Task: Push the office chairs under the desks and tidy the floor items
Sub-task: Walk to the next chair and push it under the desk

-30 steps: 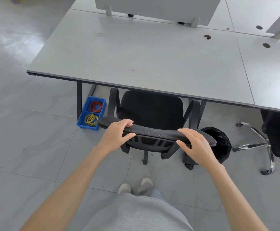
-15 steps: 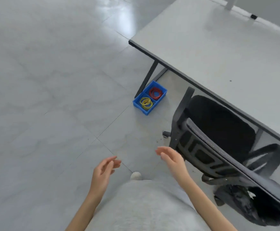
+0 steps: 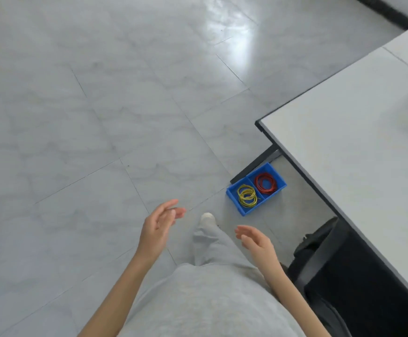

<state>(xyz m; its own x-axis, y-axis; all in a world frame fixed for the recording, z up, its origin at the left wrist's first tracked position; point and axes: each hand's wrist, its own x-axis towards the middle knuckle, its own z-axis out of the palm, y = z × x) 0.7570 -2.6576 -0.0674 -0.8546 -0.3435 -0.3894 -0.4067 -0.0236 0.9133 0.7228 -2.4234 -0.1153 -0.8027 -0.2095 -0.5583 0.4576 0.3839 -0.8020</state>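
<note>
— Blue bin (image 3: 256, 188) on the grey tiled floor (image 3: 101, 117), tucked just beside the desk (image 3: 356, 147) corner and touching its dark leg foot (image 3: 254, 166). Two compartments: yellow rubber bands (image 3: 247, 195) in the nearer one, red rubber bands (image 3: 265, 183) in the farther one.

— And the hands?

— Head view only. Left hand (image 3: 158, 227) is up in the air, fingers loosely extended, holding nothing. Right hand (image 3: 255, 239) is likewise spread and relaxed, palm turned inward, nothing in it. Both are apart from the bin.

— Where's the chair?

— Black office chair (image 3: 339, 271) at lower right, its seat beneath the desk edge, the backrest frame showing beside the right forearm. Neither hand touches it. One light shoe (image 3: 207, 218) points toward the bin, grey trousers (image 3: 210, 288) below.
</note>
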